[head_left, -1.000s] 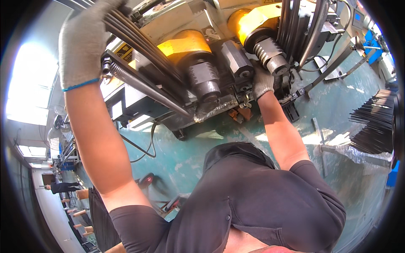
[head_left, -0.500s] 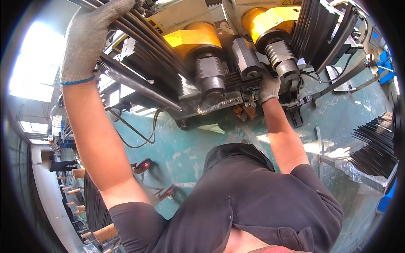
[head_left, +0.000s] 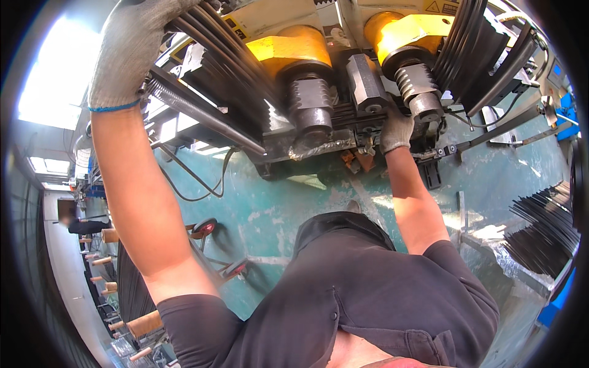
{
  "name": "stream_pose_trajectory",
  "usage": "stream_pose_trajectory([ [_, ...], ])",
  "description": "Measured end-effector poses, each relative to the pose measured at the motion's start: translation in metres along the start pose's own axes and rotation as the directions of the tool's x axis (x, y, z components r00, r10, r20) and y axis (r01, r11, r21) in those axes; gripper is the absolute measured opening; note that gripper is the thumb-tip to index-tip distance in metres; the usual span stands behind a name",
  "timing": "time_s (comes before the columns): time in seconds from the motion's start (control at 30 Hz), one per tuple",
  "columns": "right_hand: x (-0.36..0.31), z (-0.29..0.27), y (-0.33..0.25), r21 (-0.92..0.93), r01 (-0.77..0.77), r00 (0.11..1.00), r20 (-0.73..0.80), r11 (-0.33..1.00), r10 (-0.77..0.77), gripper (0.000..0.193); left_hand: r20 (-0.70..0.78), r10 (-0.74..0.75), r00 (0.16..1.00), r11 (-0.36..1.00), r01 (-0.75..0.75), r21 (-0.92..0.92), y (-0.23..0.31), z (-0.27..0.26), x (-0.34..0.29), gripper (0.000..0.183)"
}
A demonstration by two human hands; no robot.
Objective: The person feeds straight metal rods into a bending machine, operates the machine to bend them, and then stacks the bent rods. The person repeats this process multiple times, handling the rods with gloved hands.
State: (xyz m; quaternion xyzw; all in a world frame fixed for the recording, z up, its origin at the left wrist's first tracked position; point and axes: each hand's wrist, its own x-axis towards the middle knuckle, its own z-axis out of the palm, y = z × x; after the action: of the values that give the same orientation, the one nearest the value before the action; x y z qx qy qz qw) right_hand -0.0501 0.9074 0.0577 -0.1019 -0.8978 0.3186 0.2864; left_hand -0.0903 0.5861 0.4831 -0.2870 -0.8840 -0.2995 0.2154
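I stand at a machine with two yellow housings (head_left: 288, 46) above dark threaded rollers (head_left: 310, 101). My left hand (head_left: 132, 52), in a grey knit glove, is raised at the upper left and rests on a bundle of long black rods (head_left: 215, 49) that slants down toward the rollers. My right hand (head_left: 396, 129), also gloved, reaches in between the two rollers, next to the right roller (head_left: 417, 86). Its fingers are closed around something small there, which I cannot make out.
A second stack of black rods (head_left: 543, 236) lies at the right. The floor (head_left: 270, 214) below the machine is green, with foot pedals (head_left: 202, 228) and cables on it. Another person (head_left: 83, 226) stands far off at the left by wooden-handled racks.
The view has tilted, so the machine now sits higher and more to the right in frame. My left hand stays on the rods and my right hand stays at the rollers.
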Motion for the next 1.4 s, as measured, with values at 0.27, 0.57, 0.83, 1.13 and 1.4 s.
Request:
stream_pose_trajectory([
  [0.27, 0.002, 0.007, -0.001, 0.042, 0.015, 0.999, -0.03, 0.999, -0.014, 0.057, -0.131, -0.275, 0.952, 0.819, 0.161, -0.551, 0.063, 0.037, -0.027, 0.03],
  [0.57, -0.007, -0.002, -0.01, 0.115, 0.098, 0.993, -0.078, 0.988, -0.089, 0.036, 0.164, 0.138, 0.977, 0.981, -0.158, 0.111, 0.056, -0.039, -0.064, 0.029],
  [0.83, -0.111, -0.073, 0.006, 0.884, -0.46, 0.795, 0.449, -0.076, 0.409, 0.046, -0.167, -0.123, 0.978, 0.96, 0.075, -0.27, 0.08, -0.078, -0.236, 0.015],
  [1.13, -0.137, -0.062, -0.126, 0.825, -0.272, 0.891, 0.41, 0.495, -0.194, 0.03, -0.699, -0.662, 0.27, 0.747, 0.156, -0.647, 0.189, -0.044, -0.522, 0.025],
  [1.4, -0.233, -0.037, -0.247, 0.741, -0.559, 0.484, 0.656, 0.373, -0.579, 0.031, -0.823, -0.398, -0.406, 0.806, 0.274, -0.524, 0.395, 0.023, -0.636, 0.025],
])
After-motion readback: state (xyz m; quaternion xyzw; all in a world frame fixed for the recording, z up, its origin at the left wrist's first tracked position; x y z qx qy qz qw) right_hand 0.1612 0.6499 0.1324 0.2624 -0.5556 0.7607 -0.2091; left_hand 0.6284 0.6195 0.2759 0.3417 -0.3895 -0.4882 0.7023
